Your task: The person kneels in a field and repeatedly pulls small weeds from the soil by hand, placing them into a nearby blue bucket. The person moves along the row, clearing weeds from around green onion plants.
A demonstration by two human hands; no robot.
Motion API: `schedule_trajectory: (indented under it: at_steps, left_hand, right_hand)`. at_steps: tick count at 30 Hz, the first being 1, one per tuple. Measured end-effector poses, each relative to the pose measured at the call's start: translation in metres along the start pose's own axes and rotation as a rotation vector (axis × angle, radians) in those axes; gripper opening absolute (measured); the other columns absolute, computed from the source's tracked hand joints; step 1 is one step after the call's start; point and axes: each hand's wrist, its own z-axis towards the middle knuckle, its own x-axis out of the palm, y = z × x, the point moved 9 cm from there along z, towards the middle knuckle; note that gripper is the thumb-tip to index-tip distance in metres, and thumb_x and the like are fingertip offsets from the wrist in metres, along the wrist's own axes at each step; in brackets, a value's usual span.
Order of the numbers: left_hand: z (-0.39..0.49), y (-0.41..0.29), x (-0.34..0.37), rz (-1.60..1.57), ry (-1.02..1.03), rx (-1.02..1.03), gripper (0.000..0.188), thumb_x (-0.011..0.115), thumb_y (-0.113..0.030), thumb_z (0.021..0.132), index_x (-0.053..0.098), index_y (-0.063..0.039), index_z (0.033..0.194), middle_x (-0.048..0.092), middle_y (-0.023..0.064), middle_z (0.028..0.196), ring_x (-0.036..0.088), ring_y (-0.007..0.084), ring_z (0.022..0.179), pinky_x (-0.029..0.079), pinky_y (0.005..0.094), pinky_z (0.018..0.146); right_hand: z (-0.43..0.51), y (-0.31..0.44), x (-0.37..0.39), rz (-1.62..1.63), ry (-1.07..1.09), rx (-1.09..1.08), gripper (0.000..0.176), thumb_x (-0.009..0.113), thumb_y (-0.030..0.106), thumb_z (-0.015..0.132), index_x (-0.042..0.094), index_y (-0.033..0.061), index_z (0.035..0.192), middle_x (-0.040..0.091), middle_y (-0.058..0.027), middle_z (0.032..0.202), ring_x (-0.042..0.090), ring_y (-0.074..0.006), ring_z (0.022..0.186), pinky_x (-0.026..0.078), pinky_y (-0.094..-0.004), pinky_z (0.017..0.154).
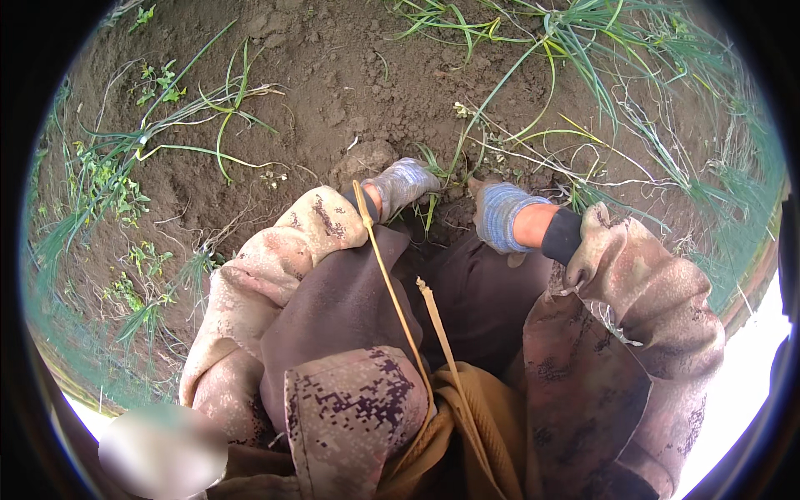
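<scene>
My left hand (409, 184) wears a grey-blue knitted work glove and reaches down to the soil between my knees. Thin green leaves (428, 156) show beside its fingertips, and a small green tuft (430, 212) stands just below it. Across a short gap is my right hand (503, 212), gloved in blue-grey striped knit, its fingers pointing down at the ground. Its fingertips are partly hidden behind the glove. Whether either hand grips anything is not visible. Dark, loosened soil (459, 212) lies between the two hands.
Green onion-like plants (553, 28) spread at the upper right; another clump (140, 140) leans at left. Broad-leaved weeds (119, 187) grow there too. Two drawstrings (390, 281) hang from my hooded top over my dark trousers (331, 300). Bare brown soil (325, 81) stretches ahead.
</scene>
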Motion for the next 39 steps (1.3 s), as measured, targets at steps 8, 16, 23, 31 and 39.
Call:
schedule_trajectory:
  at_steps: [8, 16, 23, 31, 39]
  left_hand:
    - [-0.028, 0.007, -0.02, -0.563, -0.02, -0.356, 0.018, 0.064, -0.017, 0.085, 0.068, 0.0, 0.091, 0.067, 0.0044, 0.081, 0.06, 0.0126, 0.064, 0.048, 0.0292, 0.059]
    - [-0.095, 0.053, -0.187, -0.175, -0.151, -0.698, 0.035, 0.061, -0.021, 0.086, 0.062, -0.006, 0.118, 0.065, 0.0123, 0.108, 0.061, 0.0283, 0.098, 0.05, 0.0381, 0.086]
    - [-0.073, 0.001, -0.253, 0.4, -0.61, -0.451, 0.041, 0.072, -0.021, 0.074, 0.066, 0.0, 0.109, 0.052, 0.0171, 0.127, 0.06, 0.0286, 0.106, 0.047, 0.0347, 0.094]
    - [-0.011, -0.05, -0.277, -0.411, -0.936, -0.16, 0.03, 0.066, -0.011, 0.081, 0.065, -0.007, 0.111, 0.066, 0.0017, 0.09, 0.058, 0.0097, 0.076, 0.05, 0.0267, 0.071]
    - [0.044, -0.072, -0.175, 0.366, -0.444, -0.388, 0.048, 0.071, -0.037, 0.082, 0.06, -0.005, 0.116, 0.065, 0.0212, 0.109, 0.062, 0.0366, 0.106, 0.05, 0.0429, 0.091]
  right_hand:
    - [-0.122, -0.014, 0.047, 1.374, -0.75, 0.509, 0.047, 0.057, 0.021, 0.088, 0.045, 0.0, 0.127, 0.063, -0.0273, 0.084, 0.066, -0.0392, 0.08, 0.052, -0.0456, 0.067]
    - [-0.133, 0.035, 0.097, 1.827, -1.218, 0.659, 0.043, 0.062, 0.024, 0.088, 0.049, -0.0018, 0.119, 0.06, -0.0114, 0.074, 0.06, -0.021, 0.065, 0.049, -0.0326, 0.056]
    - [-0.124, 0.032, 0.069, 2.171, -1.187, 0.417, 0.034, 0.059, 0.024, 0.091, 0.046, -0.0014, 0.109, 0.058, -0.0129, 0.065, 0.06, -0.0202, 0.048, 0.049, -0.0326, 0.043]
    - [-0.112, -0.028, 0.029, 2.327, -1.459, 0.278, 0.028, 0.057, 0.02, 0.092, 0.043, -0.0011, 0.103, 0.051, -0.0056, 0.059, 0.051, -0.0154, 0.037, 0.044, -0.0302, 0.031]
    - [-0.092, -0.026, 0.051, 2.211, -1.391, 0.5, 0.03, 0.058, 0.021, 0.091, 0.044, -0.0032, 0.103, 0.054, -0.0095, 0.057, 0.055, -0.0185, 0.039, 0.045, -0.0333, 0.033]
